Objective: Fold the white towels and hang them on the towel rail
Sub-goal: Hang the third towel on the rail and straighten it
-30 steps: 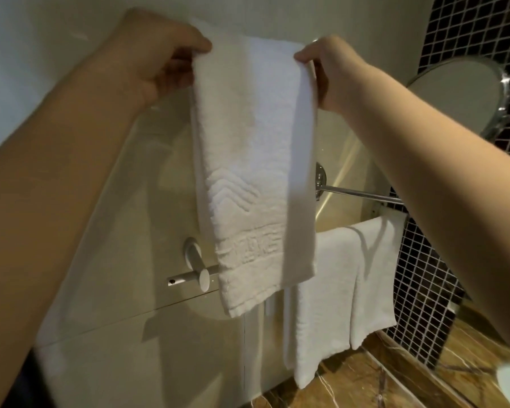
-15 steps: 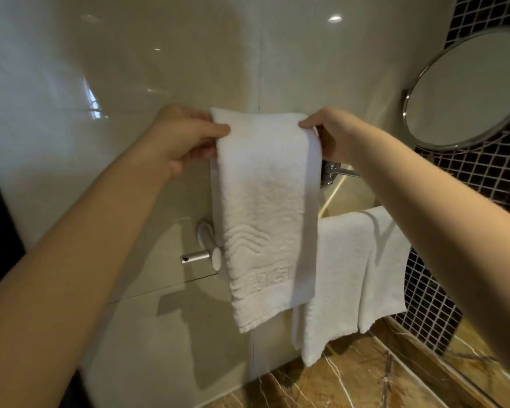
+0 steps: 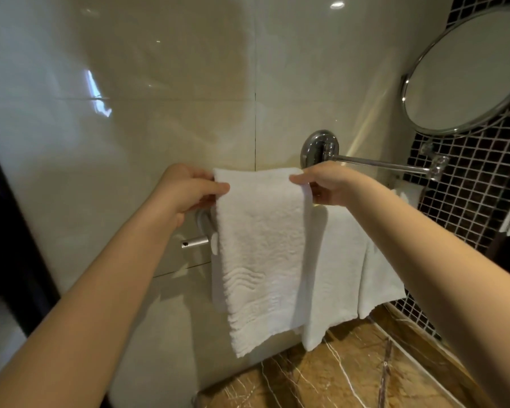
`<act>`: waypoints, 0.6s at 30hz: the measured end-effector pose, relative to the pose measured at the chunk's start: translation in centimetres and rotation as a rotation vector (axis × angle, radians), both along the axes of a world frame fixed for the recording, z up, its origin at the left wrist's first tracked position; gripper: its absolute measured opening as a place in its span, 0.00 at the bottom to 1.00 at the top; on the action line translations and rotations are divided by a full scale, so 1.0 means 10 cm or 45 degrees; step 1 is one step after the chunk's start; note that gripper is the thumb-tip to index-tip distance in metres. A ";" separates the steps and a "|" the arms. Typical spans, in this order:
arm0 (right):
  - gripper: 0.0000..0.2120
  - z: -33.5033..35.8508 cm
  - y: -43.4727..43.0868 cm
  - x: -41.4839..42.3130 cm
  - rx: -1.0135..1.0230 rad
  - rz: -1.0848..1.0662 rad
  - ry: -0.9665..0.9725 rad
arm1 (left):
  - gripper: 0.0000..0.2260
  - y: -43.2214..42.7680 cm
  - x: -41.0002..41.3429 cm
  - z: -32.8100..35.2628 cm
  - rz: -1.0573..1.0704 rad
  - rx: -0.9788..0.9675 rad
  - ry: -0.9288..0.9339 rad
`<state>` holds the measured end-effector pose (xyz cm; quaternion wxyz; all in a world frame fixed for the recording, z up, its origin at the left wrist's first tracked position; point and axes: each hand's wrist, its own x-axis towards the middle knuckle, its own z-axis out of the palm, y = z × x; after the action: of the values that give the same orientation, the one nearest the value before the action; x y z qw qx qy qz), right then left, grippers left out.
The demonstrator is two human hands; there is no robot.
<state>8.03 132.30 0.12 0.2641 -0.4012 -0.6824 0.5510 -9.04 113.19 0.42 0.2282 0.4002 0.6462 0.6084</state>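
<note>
A folded white towel (image 3: 262, 251) with a wavy woven band hangs down in front of the beige tiled wall. My left hand (image 3: 186, 191) pinches its top left corner and my right hand (image 3: 326, 182) pinches its top right corner. The towel's top fold sits at the height of the chrome towel rail (image 3: 195, 242), whose left end and bracket show just left of the towel. Whether the towel lies over the rail is hidden. A second white towel (image 3: 345, 260) hangs on the rail to the right, partly behind the first.
A chrome wall mount (image 3: 318, 148) carries an arm to a round mirror (image 3: 465, 72) at the upper right, before a dark mosaic wall (image 3: 465, 195). A brown marble counter (image 3: 336, 378) lies below. A dark door frame (image 3: 9, 231) stands at the left.
Both hands have lowered the towel from above the rail down to rail height. The view has tilted upward, showing more wall and mirror.
</note>
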 end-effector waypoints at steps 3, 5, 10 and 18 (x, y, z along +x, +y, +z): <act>0.10 -0.12 0.01 -0.02 0.023 -0.060 0.001 | 0.05 0.01 -0.01 -0.11 0.090 -0.091 0.151; 0.13 -0.18 0.02 -0.04 0.058 -0.091 -0.025 | 0.05 0.01 -0.01 -0.17 0.120 -0.120 0.183; 0.13 -0.26 -0.04 -0.04 0.172 -0.146 -0.098 | 0.07 -0.02 -0.04 -0.30 0.168 -0.152 0.238; 0.14 -0.30 -0.08 -0.03 0.518 -0.220 -0.342 | 0.06 -0.08 0.05 -0.38 0.309 -0.265 0.419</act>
<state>7.68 131.49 -2.87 0.2925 -0.4660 -0.7714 0.3197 -8.58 112.36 -3.35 0.0850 0.3877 0.7773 0.4881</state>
